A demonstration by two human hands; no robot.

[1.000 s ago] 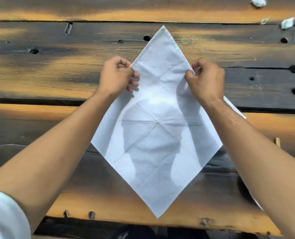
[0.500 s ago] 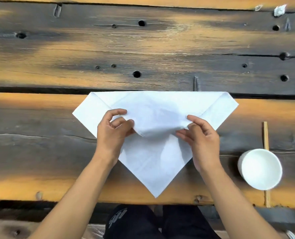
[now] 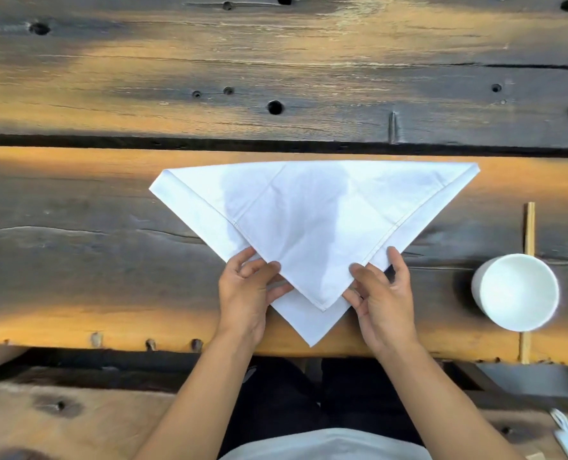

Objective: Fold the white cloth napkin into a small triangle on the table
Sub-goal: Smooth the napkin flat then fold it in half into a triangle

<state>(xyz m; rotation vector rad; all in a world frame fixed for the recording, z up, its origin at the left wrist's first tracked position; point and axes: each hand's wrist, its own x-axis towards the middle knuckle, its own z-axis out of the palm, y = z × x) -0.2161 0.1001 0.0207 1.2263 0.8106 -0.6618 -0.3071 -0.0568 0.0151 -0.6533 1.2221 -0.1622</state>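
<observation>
The white cloth napkin (image 3: 312, 220) lies on the wooden table (image 3: 76, 293) folded in half into a wide triangle that points toward me. Its fold runs along the far side. The upper layer's tip stops short of the lower layer's tip near the table's front edge. My left hand (image 3: 247, 293) pinches the left slanted edge of the upper layer near the tip. My right hand (image 3: 383, 300) pinches the right slanted edge at the same height, thumb on top of the cloth.
A white cup (image 3: 516, 292) stands to the right of the napkin, on a thin wooden stick (image 3: 528, 234). A dark gap (image 3: 109, 141) between planks runs just beyond the napkin. The table's front edge lies right below the napkin's tip. My dark trousers show beneath it.
The napkin's far corner has been brought over toward me, turning the open diamond into a triangle. Both hands moved down to the near tip with the upper layer.
</observation>
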